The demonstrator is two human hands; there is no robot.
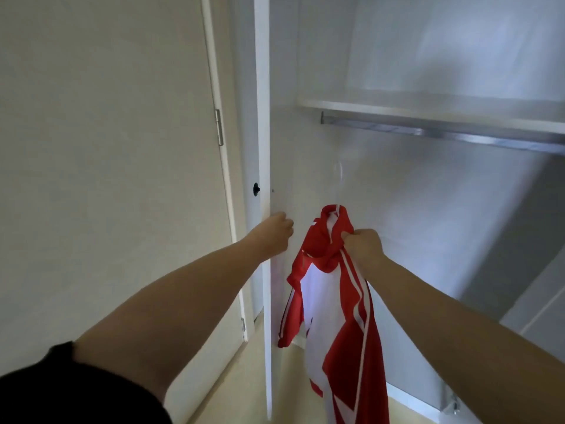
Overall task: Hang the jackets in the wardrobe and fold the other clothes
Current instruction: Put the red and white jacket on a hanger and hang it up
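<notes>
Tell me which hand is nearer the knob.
Left. The left hand grips the door edge just below and right of the knob. The right hand is farther right, holding the jacket.

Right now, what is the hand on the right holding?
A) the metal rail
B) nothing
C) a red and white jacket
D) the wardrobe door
C: the right hand grips the red and white jacket near its collar, while the left hand holds the wardrobe door edge and the metal rail hangs bare above.
</notes>
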